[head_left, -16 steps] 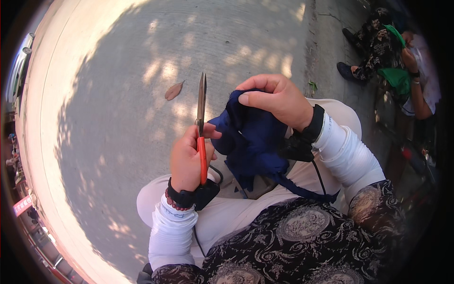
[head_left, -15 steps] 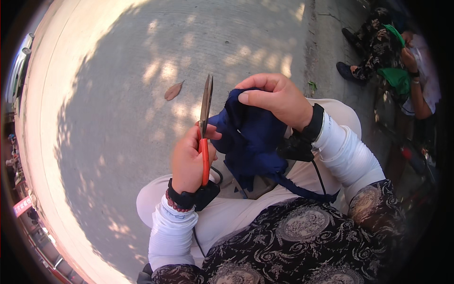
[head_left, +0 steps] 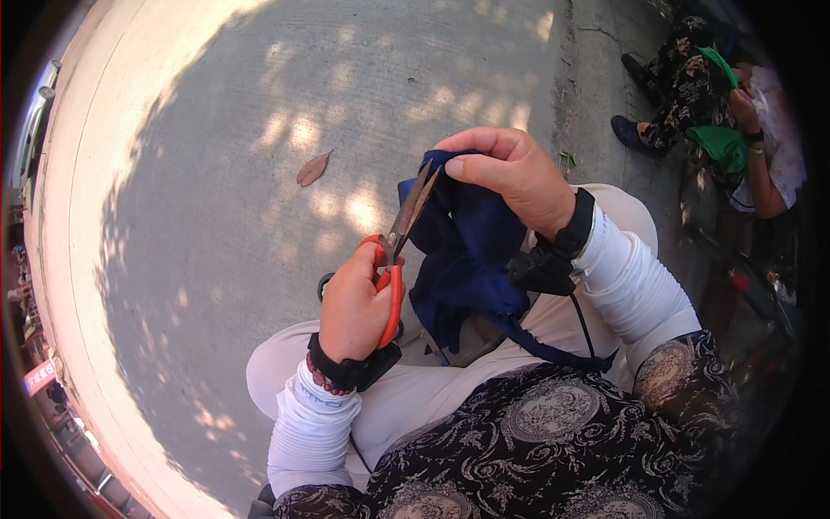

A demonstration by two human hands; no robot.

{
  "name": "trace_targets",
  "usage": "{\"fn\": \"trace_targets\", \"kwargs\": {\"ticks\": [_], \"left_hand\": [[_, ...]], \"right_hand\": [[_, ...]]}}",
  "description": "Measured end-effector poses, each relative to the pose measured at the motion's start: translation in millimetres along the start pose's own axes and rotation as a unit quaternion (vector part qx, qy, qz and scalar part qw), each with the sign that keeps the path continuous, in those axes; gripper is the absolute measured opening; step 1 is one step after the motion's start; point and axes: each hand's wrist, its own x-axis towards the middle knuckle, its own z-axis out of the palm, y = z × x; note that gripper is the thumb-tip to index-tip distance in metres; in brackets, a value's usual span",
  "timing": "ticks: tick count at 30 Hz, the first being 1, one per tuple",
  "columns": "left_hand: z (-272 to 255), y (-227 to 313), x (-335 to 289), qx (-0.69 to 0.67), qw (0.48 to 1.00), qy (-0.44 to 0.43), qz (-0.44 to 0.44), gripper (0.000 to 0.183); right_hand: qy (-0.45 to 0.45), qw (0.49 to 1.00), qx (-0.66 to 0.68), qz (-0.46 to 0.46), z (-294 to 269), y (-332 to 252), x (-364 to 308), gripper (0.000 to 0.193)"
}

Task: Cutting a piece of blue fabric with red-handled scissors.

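Observation:
Red-handled scissors (head_left: 395,246) are gripped in my left hand (head_left: 353,303), its fingers wrapped round the handles. The blades stand slightly apart and point up and to the right, their tips close to the upper edge of a dark blue cloth (head_left: 471,238). Whether the tips touch the cloth, I cannot tell. My right hand (head_left: 510,177) pinches the top of that cloth between thumb and fingers. The rest of the cloth hangs down in folds between my knees, and a narrow strip of it lies across my lap.
Grey concrete ground (head_left: 233,225) with dappled shade lies ahead, a dry brown leaf (head_left: 314,169) on it. At the upper right a seated person (head_left: 692,95) handles green cloth (head_left: 720,147). Black cables (head_left: 585,324) hang from the devices at my wrists.
The scissors have tilted right, their blades have parted, and their tips are now near the top of the cloth. My left hand has turned with them; my right hand keeps its pinch.

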Motion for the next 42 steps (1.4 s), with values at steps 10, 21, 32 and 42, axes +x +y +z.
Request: {"fn": "trace_targets", "kwargs": {"ticks": [10, 21, 32, 42], "left_hand": [[0, -6, 4, 0.021, 1.0, -0.003, 0.007, 0.035], [-2, 5, 7, -0.037, 0.999, -0.024, 0.004, 0.038], [-6, 13, 4, -0.196, 0.959, -0.166, -0.118, 0.03], [7, 11, -4, -0.208, 0.967, -0.126, -0.08, 0.028]], "right_hand": [[0.001, 1.0, -0.025, -0.015, 0, -1, 1, 0.025], [-0.018, 0.998, -0.055, -0.024, 3, 0, 7, 0.022], [-0.031, 0.997, -0.069, -0.013, 1, 1, 3, 0.021], [-0.037, 0.988, -0.144, -0.044, 2, 7, -5, 0.02]]}}
